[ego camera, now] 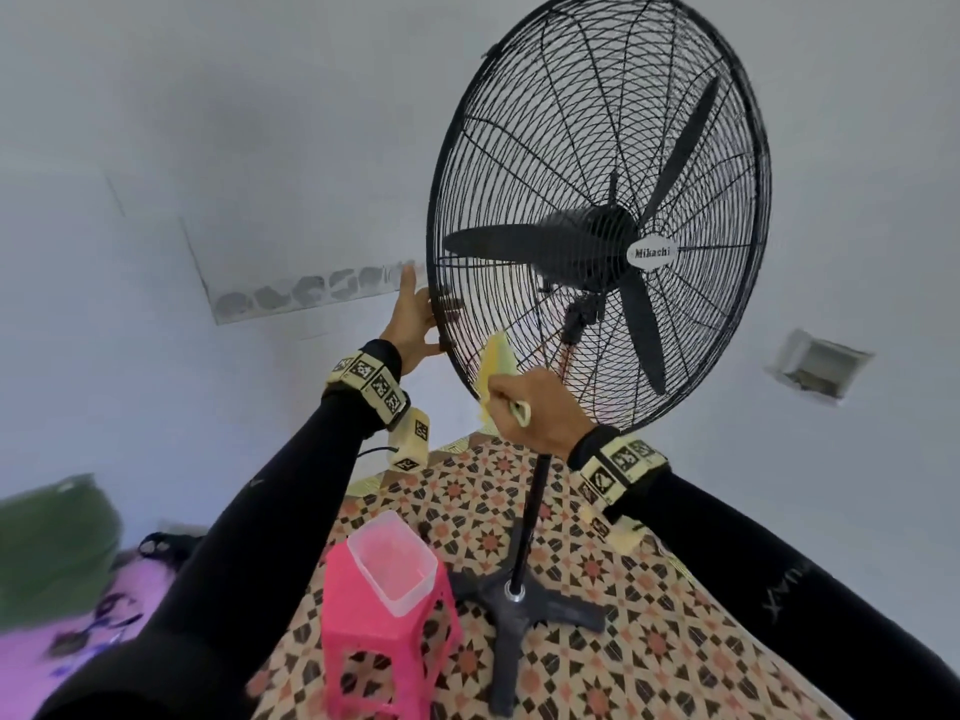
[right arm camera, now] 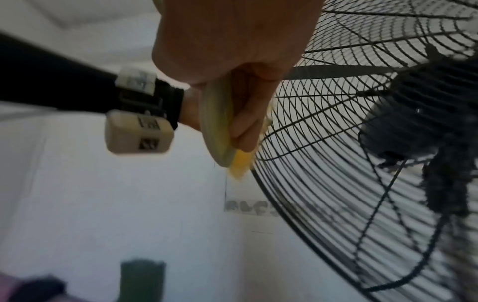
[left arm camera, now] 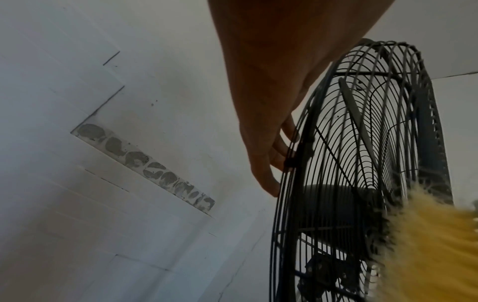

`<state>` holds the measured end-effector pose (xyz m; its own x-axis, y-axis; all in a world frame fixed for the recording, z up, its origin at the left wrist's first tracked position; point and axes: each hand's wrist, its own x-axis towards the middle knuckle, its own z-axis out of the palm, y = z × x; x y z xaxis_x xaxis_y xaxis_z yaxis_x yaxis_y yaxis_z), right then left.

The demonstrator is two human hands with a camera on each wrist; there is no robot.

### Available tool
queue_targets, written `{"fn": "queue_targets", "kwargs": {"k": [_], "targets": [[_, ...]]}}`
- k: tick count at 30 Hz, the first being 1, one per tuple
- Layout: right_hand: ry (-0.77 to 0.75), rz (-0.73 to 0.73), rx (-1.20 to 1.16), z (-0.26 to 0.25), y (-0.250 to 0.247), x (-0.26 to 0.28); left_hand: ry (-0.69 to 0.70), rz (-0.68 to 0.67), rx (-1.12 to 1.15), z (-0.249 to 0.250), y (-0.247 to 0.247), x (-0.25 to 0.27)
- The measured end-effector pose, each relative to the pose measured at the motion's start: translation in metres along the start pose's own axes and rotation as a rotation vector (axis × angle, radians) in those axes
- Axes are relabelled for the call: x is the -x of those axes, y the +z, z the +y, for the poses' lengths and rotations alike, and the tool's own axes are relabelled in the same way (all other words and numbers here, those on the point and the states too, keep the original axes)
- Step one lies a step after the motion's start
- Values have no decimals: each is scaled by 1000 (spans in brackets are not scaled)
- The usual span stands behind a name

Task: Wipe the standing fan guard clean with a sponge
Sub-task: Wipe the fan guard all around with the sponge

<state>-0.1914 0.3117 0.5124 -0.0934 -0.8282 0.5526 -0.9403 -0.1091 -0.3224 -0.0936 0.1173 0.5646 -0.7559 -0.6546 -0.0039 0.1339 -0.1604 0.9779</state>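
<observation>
A black standing fan fills the right half of the head view; its round wire guard (ego camera: 519, 163) faces me, with the blades behind it. My left hand (ego camera: 423, 319) grips the guard's left rim (left arm camera: 280, 204), thumb at the front and fingers (left arm camera: 284, 141) reaching behind the wires. My right hand (ego camera: 514, 402) is curled round a yellow sponge (ego camera: 496, 363) with a pale green back (right arm camera: 217, 122). The sponge's fibrous yellow face (left arm camera: 429, 241) presses on the lower left part of the guard (right arm camera: 323, 163).
The fan's pole (ego camera: 535, 501) runs down to a cross-shaped base (ego camera: 519, 605) on a patterned tile floor. A pink plastic stool (ego camera: 363, 652) stands just left of the base with a clear tub (ego camera: 395, 569) on top. White walls lie behind, and a green object (ego camera: 52, 537) sits at far left.
</observation>
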Motion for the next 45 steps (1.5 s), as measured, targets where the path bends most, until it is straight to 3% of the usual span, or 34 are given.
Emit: {"fn": "queue_targets", "kwargs": {"k": [5, 8, 13, 15, 19, 23, 25, 32, 37, 39, 45], "targets": [[-61, 218, -200, -26, -31, -42, -28, 70, 61, -7, 8, -2], [-111, 135, -181, -16, -27, -49, -15, 124, 82, -10, 19, 1], [-66, -91, -135, 4, 4, 24, 60, 286, -1, -10, 41, 7], [-41, -94, -203, 4, -1, 33, 78, 320, 4, -12, 46, 5], [-158, 55, -320, -12, -34, 5, 84, 293, 94, -15, 48, 8], [-45, 93, -377, -10, -53, -28, 50, 251, 172, -17, 53, 20], [-25, 87, -400, 1, -50, -31, 43, 292, 131, -16, 57, 23], [185, -21, -537, 32, -31, 17, 96, 423, 49, -15, 71, 19], [-32, 142, -573, 16, -63, -36, 85, 425, 54, -31, 66, 12], [-43, 168, -535, 17, -55, -42, 89, 410, 56, -33, 63, 10], [258, 144, -482, 19, -19, -1, 45, 411, 7, -30, 60, 12]]}}
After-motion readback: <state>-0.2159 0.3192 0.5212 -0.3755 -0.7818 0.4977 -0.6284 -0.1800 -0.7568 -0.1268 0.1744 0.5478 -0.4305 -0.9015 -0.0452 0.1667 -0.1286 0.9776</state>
